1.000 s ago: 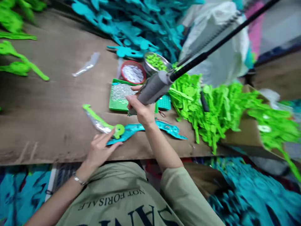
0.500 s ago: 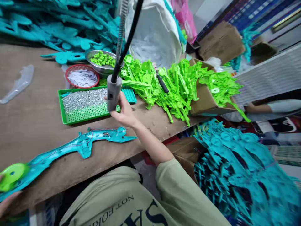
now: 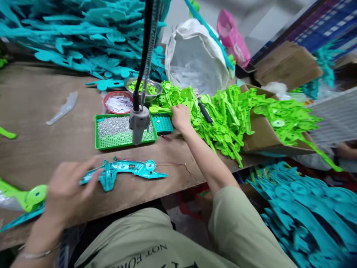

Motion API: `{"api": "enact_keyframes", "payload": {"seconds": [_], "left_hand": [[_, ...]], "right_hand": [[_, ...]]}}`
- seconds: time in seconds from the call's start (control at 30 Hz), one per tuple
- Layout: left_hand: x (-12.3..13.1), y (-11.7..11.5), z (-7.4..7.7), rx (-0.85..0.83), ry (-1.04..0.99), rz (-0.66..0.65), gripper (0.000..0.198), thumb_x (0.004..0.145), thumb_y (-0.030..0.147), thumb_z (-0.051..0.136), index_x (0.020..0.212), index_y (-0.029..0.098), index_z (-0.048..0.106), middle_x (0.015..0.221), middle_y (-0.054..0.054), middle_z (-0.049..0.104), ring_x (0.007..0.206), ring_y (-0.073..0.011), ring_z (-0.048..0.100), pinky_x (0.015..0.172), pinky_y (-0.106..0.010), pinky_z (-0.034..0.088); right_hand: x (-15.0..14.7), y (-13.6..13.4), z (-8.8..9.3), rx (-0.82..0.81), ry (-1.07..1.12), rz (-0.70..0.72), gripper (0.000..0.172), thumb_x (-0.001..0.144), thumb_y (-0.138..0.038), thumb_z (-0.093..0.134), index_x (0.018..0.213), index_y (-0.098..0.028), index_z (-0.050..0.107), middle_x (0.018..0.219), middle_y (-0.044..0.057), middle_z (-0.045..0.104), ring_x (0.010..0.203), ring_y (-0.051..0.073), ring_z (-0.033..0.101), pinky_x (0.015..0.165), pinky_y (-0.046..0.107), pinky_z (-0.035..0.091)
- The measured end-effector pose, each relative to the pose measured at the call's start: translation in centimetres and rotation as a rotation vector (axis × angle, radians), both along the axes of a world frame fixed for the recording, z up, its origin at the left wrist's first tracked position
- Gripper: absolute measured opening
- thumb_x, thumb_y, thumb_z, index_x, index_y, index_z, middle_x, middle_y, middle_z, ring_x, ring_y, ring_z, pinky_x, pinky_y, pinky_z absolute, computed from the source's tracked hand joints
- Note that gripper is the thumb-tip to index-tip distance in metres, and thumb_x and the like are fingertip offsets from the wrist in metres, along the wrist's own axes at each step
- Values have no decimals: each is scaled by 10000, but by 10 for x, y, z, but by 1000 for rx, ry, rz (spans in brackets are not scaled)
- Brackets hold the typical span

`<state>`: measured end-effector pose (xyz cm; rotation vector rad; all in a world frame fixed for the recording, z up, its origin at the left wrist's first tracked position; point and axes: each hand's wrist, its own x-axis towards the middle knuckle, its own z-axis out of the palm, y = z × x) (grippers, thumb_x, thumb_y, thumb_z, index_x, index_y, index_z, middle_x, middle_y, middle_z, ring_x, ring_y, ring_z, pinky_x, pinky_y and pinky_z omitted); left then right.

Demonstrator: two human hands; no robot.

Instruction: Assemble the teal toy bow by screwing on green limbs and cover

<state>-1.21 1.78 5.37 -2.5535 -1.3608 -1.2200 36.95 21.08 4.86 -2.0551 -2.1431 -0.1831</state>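
Observation:
My right hand (image 3: pixel 180 116) reaches into the pile of bright green plastic parts (image 3: pixel 223 111) and closes over one; which piece it holds is hidden by the fingers. The grey hanging screwdriver (image 3: pixel 138 124) dangles free on its black cable above the green tray of screws (image 3: pixel 122 131). My left hand (image 3: pixel 69 191), blurred, rests with spread fingers over the long teal plastic shell (image 3: pixel 126 169) lying on the wooden table (image 3: pixel 41 145). A green round-ended piece (image 3: pixel 30 196) lies at the shell's left end.
A red basket of white bits (image 3: pixel 118 102), a steel bowl of green pieces (image 3: pixel 143 87), a small teal tray (image 3: pixel 162 123), a white sack (image 3: pixel 195 59), a cardboard box (image 3: pixel 264 134), teal part heaps behind (image 3: pixel 83 33) and at the lower right (image 3: pixel 301 208). Another person's arm (image 3: pixel 346 150) shows at the far right.
My right hand let go of the hanging screwdriver and moved right to the green pile. My left hand came back into view over the teal shell. The view swung left.

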Motion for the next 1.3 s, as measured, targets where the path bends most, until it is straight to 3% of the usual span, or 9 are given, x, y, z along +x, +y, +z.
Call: {"api": "enact_keyframes", "payload": {"seconds": [0.17, 0.37, 0.47, 0.57, 0.7, 0.8, 0.9, 1.1, 1.3], "left_hand": [[74, 17, -22, -121, 124, -189, 232, 968, 201, 600, 1194, 176, 646, 1002, -93, 709, 894, -243, 629, 770, -378, 520], [108, 7, -33, -191, 86, -270, 187, 987, 169, 555, 1150, 164, 647, 1038, -93, 715, 925, -233, 620, 801, -370, 532], [138, 13, -32, -255, 167, -269, 146, 987, 147, 531, 1031, 177, 666, 986, -85, 712, 890, -233, 617, 776, -373, 522], [174, 26, -34, -363, 327, -263, 85, 955, 152, 572, 945, 158, 656, 951, -109, 691, 919, -265, 631, 799, -403, 521], [200, 39, -51, -397, 394, -252, 80, 935, 167, 577, 978, 134, 636, 1020, -160, 683, 988, -306, 648, 826, -423, 521], [203, 42, -67, -357, 370, -274, 115, 928, 126, 523, 894, 159, 627, 938, -141, 685, 908, -294, 660, 780, -412, 516], [200, 41, -68, -328, 364, -282, 122, 921, 121, 517, 856, 177, 604, 896, -121, 681, 851, -280, 654, 749, -397, 501], [172, 44, -28, -347, 266, -416, 159, 996, 227, 508, 848, 198, 559, 785, -60, 657, 757, -242, 637, 714, -374, 473], [113, 13, 6, -279, -83, -679, 32, 1002, 212, 563, 979, 223, 584, 853, -10, 714, 788, -171, 669, 791, -351, 532]], "right_hand": [[2, -2, 12, 38, 30, -14, 386, 839, 17, 388, 1061, -127, 669, 1089, 172, 596, 973, 285, 590, 863, 459, 478], [38, -78, 23, 163, 106, -37, 246, 771, -69, 492, 953, -193, 603, 938, 102, 597, 862, 252, 573, 778, 408, 448], [47, -127, 9, 127, 151, 39, 232, 782, -126, 490, 975, -209, 589, 863, 81, 601, 849, 264, 568, 768, 404, 443], [51, -166, -14, 70, 174, 87, 265, 791, -140, 482, 1023, -193, 598, 957, 123, 626, 938, 299, 559, 832, 443, 445], [58, -195, -44, -53, 183, -40, 331, 798, -103, 443, 1066, -164, 628, 1004, 158, 624, 992, 331, 533, 864, 492, 445], [61, -207, -57, -108, 231, -135, 386, 814, -80, 411, 1117, -128, 645, 1054, 187, 644, 1031, 337, 548, 885, 508, 465], [64, -212, -58, -60, 330, -106, 435, 798, -76, 452, 1183, -127, 647, 1140, 183, 686, 1101, 320, 595, 969, 511, 480], [80, -210, -39, 228, 595, -199, 327, 896, -155, 464, 1125, -186, 696, 1128, 109, 763, 1066, 253, 706, 982, 459, 544], [65, -194, -54, 57, 570, 38, 283, 910, -311, 654, 1166, -222, 735, 1186, 112, 763, 1127, 281, 694, 1024, 506, 534]]}}
